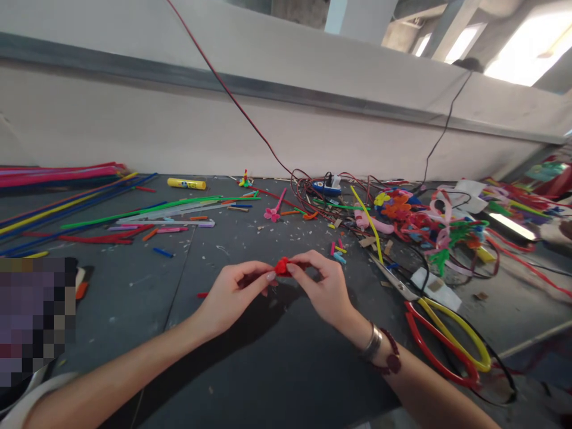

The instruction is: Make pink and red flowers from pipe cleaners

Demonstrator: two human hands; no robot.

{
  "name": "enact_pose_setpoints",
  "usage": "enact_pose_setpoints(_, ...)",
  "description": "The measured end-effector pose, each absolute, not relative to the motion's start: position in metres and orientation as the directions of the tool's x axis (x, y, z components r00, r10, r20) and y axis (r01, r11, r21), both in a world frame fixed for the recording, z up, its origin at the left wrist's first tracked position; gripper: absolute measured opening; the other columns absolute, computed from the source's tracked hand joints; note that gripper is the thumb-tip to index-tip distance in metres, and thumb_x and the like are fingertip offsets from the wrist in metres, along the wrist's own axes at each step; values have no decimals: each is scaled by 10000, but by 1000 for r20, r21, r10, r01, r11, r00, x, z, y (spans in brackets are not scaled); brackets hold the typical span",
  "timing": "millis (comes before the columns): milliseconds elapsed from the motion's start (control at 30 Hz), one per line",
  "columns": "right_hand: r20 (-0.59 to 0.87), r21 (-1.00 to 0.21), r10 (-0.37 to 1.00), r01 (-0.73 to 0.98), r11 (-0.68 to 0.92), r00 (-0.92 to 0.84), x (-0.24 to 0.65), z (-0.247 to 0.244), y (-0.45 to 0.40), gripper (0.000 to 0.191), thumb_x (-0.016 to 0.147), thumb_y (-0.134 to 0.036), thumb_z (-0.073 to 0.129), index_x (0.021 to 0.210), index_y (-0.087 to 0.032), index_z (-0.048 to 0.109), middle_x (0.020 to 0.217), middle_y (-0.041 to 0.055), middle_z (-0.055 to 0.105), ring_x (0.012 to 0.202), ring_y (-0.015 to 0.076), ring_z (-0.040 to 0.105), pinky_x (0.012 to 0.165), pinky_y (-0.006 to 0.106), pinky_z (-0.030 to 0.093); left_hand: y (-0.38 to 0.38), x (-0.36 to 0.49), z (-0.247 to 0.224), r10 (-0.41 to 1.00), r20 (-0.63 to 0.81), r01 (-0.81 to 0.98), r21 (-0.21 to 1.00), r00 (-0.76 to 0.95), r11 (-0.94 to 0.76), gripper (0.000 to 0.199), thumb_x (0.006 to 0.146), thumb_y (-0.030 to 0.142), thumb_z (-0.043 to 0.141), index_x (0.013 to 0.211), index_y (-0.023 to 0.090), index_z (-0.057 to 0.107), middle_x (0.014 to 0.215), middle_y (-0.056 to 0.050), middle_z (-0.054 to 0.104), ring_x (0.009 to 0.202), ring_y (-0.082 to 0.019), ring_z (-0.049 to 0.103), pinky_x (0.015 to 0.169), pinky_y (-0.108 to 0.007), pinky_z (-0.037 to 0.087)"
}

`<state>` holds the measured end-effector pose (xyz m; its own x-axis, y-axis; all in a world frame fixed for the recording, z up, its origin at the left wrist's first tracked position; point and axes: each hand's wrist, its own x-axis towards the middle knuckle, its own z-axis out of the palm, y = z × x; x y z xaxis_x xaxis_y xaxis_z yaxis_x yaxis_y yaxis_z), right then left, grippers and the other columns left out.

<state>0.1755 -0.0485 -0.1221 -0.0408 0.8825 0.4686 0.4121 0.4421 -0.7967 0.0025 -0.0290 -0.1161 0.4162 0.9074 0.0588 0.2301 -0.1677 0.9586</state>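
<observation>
A small red fuzzy piece (282,267) is pinched between my two hands above the dark table (214,369). My left hand (236,292) grips its left side with thumb and fingertips. On the other side, my right hand (322,283) holds it between thumb and index finger. The fingertips cover part of the piece, so its full shape is hidden. Just beyond it lies a pink flower with a stem (272,214). A short red piece (202,295) rests on the table beside my left hand.
Scissors with red and yellow handles (440,339) lie right of my right arm. Behind are a yellow glue stick (186,183), pipe cleaners (67,205), tangled wires (308,190) and a colourful craft pile (429,223). A blurred-out object (33,322) is at left.
</observation>
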Motion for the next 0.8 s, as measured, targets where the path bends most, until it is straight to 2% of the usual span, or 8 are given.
enact_pose_setpoints(100,406,-839,912,373,396,-57,175,-127,-47,122,793,-229,553,837,-177,654,791,39,663,715,138,601,659,266,478,-27,0,-122,906,42,244,957,421,-158,193,796,318,534,821,165,649,710,1,636,628,-116,545,603,-206,433)
enact_pose_setpoints(233,417,-837,905,351,421,-91,173,-130,-47,74,767,-202,595,808,-177,653,783,30,654,724,133,594,652,255,473,-25,-4,-128,905,43,263,950,423,-169,226,827,335,487,766,157,612,612,32,534,568,-96,467,548,-191,378)
enact_pose_setpoints(500,570,-692,803,424,584,-176,175,-128,-49,103,783,-146,576,835,-189,653,803,37,643,787,137,564,714,268,471,-27,-5,-132,896,54,233,957,441,-172,241,848,338,463,725,162,573,602,37,506,546,-90,445,529,-185,369)
enact_pose_setpoints(600,546,-706,822,438,556,-161,175,-128,-50,89,785,-143,566,824,-167,642,788,41,633,757,129,563,683,253,467,-29,-6,-132,898,84,270,938,432,-218,199,840,328,483,805,176,608,662,23,579,577,-99,496,542,-186,395)
enact_pose_setpoints(800,474,-761,869,429,486,-143,171,-128,-51,62,775,-170,571,786,-148,628,727,32,608,670,114,549,624,236,447,-30,-9,-133,897,191,316,890,398,-329,223,775,288,588,972,194,630,887,-18,686,766,-145,613,695,-216,461)
